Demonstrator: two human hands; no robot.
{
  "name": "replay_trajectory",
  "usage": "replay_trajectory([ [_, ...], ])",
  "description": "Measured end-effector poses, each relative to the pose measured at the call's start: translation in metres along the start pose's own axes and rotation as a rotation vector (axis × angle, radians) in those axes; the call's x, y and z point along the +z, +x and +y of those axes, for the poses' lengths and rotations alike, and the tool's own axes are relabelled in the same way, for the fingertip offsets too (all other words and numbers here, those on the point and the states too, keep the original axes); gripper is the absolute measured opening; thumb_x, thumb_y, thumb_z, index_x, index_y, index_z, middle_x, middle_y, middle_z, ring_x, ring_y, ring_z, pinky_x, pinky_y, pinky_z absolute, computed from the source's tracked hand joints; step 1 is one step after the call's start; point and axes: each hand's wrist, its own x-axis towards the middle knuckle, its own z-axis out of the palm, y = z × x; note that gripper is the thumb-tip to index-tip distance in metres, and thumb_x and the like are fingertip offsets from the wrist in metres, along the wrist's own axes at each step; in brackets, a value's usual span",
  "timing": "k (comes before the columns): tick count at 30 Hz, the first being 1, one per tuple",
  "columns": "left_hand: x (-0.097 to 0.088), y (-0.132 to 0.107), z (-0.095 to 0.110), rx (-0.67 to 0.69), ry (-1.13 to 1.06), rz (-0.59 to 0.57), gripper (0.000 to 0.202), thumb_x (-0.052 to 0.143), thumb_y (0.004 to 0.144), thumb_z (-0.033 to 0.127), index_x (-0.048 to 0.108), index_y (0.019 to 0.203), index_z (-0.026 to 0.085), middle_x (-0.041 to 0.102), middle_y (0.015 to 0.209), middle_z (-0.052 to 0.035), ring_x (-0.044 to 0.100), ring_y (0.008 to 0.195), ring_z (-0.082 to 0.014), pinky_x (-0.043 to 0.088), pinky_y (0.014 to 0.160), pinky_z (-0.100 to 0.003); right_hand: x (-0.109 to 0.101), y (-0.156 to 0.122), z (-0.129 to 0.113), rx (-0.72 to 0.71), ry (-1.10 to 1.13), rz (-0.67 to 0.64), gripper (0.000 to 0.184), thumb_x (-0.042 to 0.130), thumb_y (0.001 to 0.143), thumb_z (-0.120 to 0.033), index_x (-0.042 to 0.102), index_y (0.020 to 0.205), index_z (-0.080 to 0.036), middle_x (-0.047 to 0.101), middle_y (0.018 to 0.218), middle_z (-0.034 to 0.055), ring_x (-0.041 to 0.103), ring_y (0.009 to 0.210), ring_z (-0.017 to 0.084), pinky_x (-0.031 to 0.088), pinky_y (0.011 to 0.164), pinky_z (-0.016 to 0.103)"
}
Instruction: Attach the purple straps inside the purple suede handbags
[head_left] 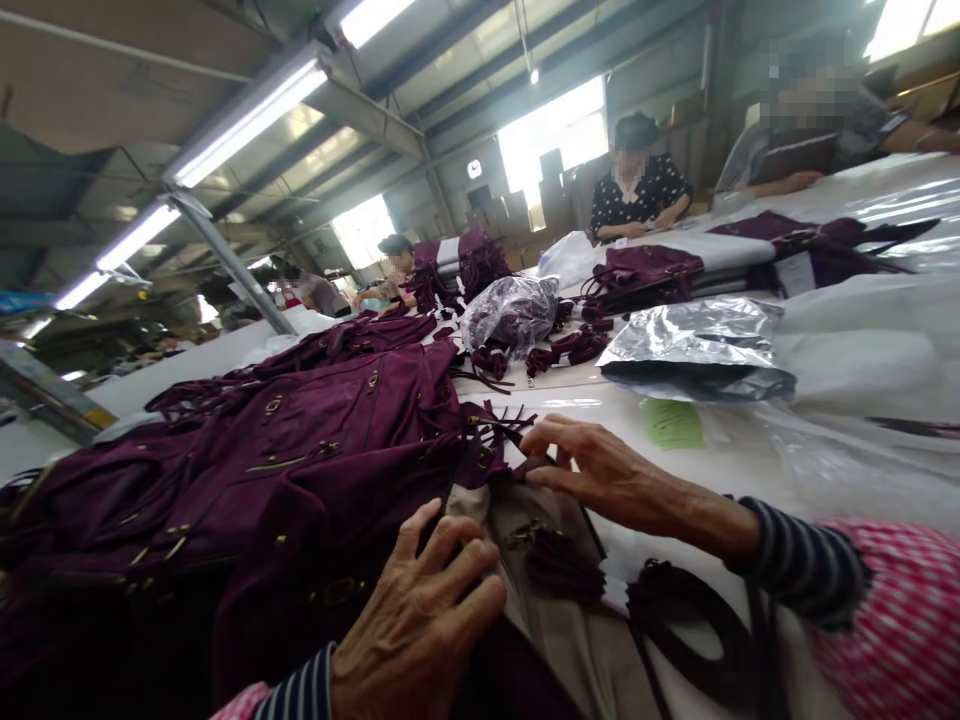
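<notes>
A: Where do we start, at the left edge?

B: Yes. Purple bags spread from the left edge to the middle of the frame, overlapping, their zips and buckles facing up.

A: And our hands?

B: Our left hand is at bottom centre, palm down, fingers loosely spread. It rests over the edge where purple material meets beige cloth; we see nothing gripped in it.

A: So the piece we're working on is that one with the beige cloth?

B: We think so. It lies from the centre down to the lower middle. Above it, past the purple fringe, sits a clear plastic bag with purple stuff inside.

A: Then our right hand?

B: Just right of centre, thumb and fingers narrowed about a dark strap at the top of the piece. We can't tell whether they close firmly on it. Below that hand, a wrapped bundle of purple straps lies on the beige.

A: What step would we call this?

B: Arranging the strap at the piece's top edge, we'd judge. The next move calls for our left hand to steady the cloth while our right guides the strap, without disturbing the bundle.

A: Anything further right?

B: A green patch, then a silver pouch above it.
</notes>
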Motion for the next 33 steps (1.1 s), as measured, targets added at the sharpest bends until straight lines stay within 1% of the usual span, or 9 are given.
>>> replay_trajectory([
  [5,0.013,-0.001,0.007,-0.037,0.047,0.055,0.042,0.047,0.082,0.002,0.054,0.118,0.023,0.057,0.135,-0.0051,0.038,0.133,-0.0292,0.038,0.109,-0.048,-0.01,-0.073,0.001,0.028,-0.211,-0.19,0.031,0.069,0.091,-0.046,0.068,0.114,-0.026,0.071,0.089,0.0023,0.066,0.079,0.021,0.048,0.07,0.031],
  [8,0.013,0.006,0.01,-0.011,-0.004,0.086,0.035,0.047,0.075,-0.001,0.053,0.102,0.021,0.061,0.114,-0.0066,0.048,0.116,-0.0265,0.047,0.094,-0.04,0.011,-0.112,0.016,-0.155,-0.394,0.004,0.058,0.072,0.087,-0.037,0.054,0.141,-0.026,0.068,0.129,0.0116,0.064,0.115,0.033,0.051,0.091,0.04],
  [10,0.003,0.014,0.01,-0.001,-0.027,0.119,0.033,0.045,0.069,-0.003,0.049,0.09,0.021,0.061,0.099,-0.0043,0.052,0.099,-0.0234,0.047,0.086,-0.038,0.02,-0.12,0.017,-0.176,-0.406,0.047,0.059,0.065,0.089,-0.026,0.048,0.146,-0.024,0.064,0.136,0.0125,0.061,0.123,0.031,0.049,0.098,0.04],
  [15,-0.051,0.043,0.015,0.098,-0.162,0.057,0.029,0.045,0.055,0.001,0.036,0.073,0.021,0.057,0.076,0.0013,0.049,0.077,-0.0183,0.038,0.069,-0.033,-0.003,-0.084,-0.026,0.02,-0.065,-0.154,0.02,0.061,0.081,-0.016,0.063,0.101,-0.021,0.066,0.082,-0.0018,0.06,0.071,0.015,0.044,0.063,0.025],
  [19,-0.081,0.056,0.022,0.185,-0.174,-0.047,0.024,0.045,0.059,0.003,0.042,0.074,0.022,0.059,0.075,0.0013,0.051,0.079,-0.0183,0.042,0.076,-0.032,-0.01,-0.044,-0.051,0.013,0.082,-0.145,0.014,0.067,0.079,-0.028,0.058,0.087,-0.02,0.057,0.073,-0.0049,0.048,0.062,0.011,0.031,0.054,0.023],
  [23,-0.088,0.053,0.026,0.148,-0.175,0.009,0.022,0.044,0.063,0.002,0.041,0.071,0.022,0.058,0.075,0.0007,0.051,0.077,-0.0176,0.043,0.076,-0.032,0.04,-0.013,-0.038,-0.05,-0.135,-0.088,0.026,0.065,0.08,-0.03,0.059,0.101,-0.016,0.067,0.084,0.0046,0.054,0.068,0.017,0.031,0.059,0.028],
  [27,-0.092,0.048,0.023,0.107,-0.256,0.082,0.024,0.044,0.068,-0.002,0.044,0.07,0.022,0.057,0.072,0.0004,0.052,0.076,-0.0167,0.045,0.071,-0.03,0.096,0.001,-0.02,-0.07,-0.122,-0.187,0.033,0.065,0.077,-0.026,0.058,0.106,-0.015,0.071,0.094,0.012,0.059,0.072,0.023,0.037,0.062,0.032],
  [30,-0.083,0.047,0.018,0.078,-0.294,0.166,0.033,0.044,0.074,-0.003,0.058,0.089,0.022,0.065,0.105,-0.0031,0.058,0.103,-0.018,0.05,0.088,-0.032,0.094,-0.003,-0.018,-0.103,0.246,-0.193,0.022,0.065,0.079,-0.029,0.06,0.098,-0.019,0.068,0.091,0.0073,0.057,0.076,0.021,0.043,0.066,0.031],
  [33,-0.052,0.044,0.007,-0.054,-0.273,0.229,0.063,0.053,0.075,0.001,0.052,0.131,0.028,0.044,0.152,-0.0042,0.039,0.14,-0.0215,0.041,0.116,-0.041,0.063,-0.014,-0.017,-0.023,0.75,-0.168,0.017,0.062,0.078,-0.03,0.062,0.09,-0.018,0.064,0.089,0.0025,0.055,0.075,0.017,0.045,0.066,0.028],
])
